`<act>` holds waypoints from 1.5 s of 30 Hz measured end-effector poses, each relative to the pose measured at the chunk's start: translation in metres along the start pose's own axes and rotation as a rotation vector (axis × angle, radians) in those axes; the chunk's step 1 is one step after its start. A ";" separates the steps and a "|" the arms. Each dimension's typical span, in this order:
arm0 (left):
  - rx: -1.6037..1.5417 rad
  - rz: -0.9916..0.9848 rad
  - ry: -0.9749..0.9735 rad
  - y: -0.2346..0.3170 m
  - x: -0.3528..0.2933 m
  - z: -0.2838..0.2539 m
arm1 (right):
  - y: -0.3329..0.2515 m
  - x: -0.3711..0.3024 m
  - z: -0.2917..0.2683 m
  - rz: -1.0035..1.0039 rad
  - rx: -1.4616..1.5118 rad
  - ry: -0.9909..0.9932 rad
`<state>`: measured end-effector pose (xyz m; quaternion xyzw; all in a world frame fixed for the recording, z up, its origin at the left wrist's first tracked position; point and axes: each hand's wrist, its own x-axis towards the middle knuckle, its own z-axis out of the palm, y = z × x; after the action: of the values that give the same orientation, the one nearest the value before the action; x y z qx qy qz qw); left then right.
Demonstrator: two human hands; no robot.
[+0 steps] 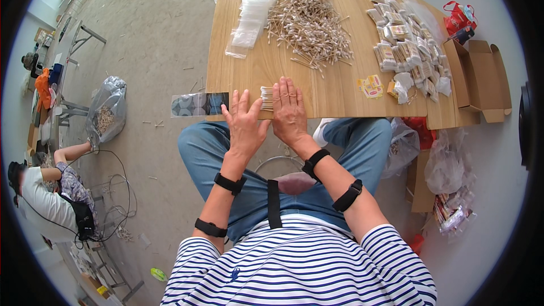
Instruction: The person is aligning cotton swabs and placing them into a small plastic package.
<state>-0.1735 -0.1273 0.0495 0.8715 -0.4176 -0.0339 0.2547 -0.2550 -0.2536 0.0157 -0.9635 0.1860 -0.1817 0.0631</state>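
1. Small row of cotton swabs [266, 98]: at the table's [331, 95] near edge.
2. Left hand [245, 127]: across that edge, back upward, fingers spread wide.
3. Right hand [289, 114]: palm down over that edge, fingers straight, narrowly together.

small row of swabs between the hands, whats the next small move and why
Perhaps ease the left hand slightly toward the right hand, to even up the row of swabs: its visible part lies between the hands, whose fingers are extended rather than curled around it.
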 end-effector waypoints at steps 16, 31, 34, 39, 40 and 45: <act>0.008 0.002 -0.004 -0.005 0.009 0.000 | 0.000 -0.001 0.003 -0.005 -0.003 -0.003; 0.009 -0.001 -0.012 -0.004 0.015 0.004 | 0.002 -0.001 0.005 -0.007 -0.032 0.010; 0.007 -0.007 -0.016 -0.003 0.014 0.004 | 0.002 -0.001 0.007 -0.010 -0.037 0.018; -0.002 -0.006 -0.015 -0.003 0.013 0.004 | 0.002 -0.001 0.007 -0.006 -0.032 0.012; -0.002 -0.007 -0.014 -0.004 0.013 0.004 | 0.002 -0.001 0.006 -0.006 -0.026 0.011; 0.004 -0.009 -0.023 -0.003 0.014 0.004 | 0.002 -0.001 0.006 -0.008 -0.028 0.010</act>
<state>-0.1632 -0.1380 0.0472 0.8734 -0.4167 -0.0441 0.2480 -0.2545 -0.2552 0.0094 -0.9642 0.1849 -0.1840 0.0481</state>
